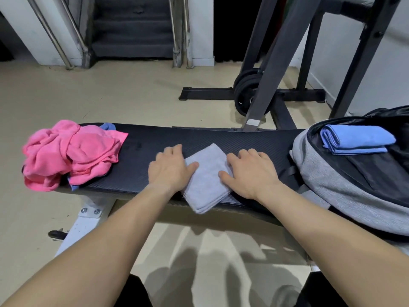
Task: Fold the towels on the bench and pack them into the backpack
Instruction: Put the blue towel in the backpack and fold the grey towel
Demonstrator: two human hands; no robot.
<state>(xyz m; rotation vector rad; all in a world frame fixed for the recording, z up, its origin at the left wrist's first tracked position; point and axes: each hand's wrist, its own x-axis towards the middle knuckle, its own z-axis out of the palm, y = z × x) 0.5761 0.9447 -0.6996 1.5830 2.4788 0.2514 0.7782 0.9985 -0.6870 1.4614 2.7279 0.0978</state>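
Observation:
A folded grey towel lies on the middle of the black bench, one corner hanging over the near edge. My left hand rests flat on the towel's left edge and my right hand on its right edge, fingers spread, thumbs on the cloth. A crumpled heap of pink towels sits at the bench's left end, with bits of a blue towel showing under it. The grey and black backpack lies open at the right end, a folded blue towel inside its opening.
A dark steel rack with black weight plates stands on the floor behind the bench. Stairs with metal handrails rise at the back. The bench's white leg stands at lower left.

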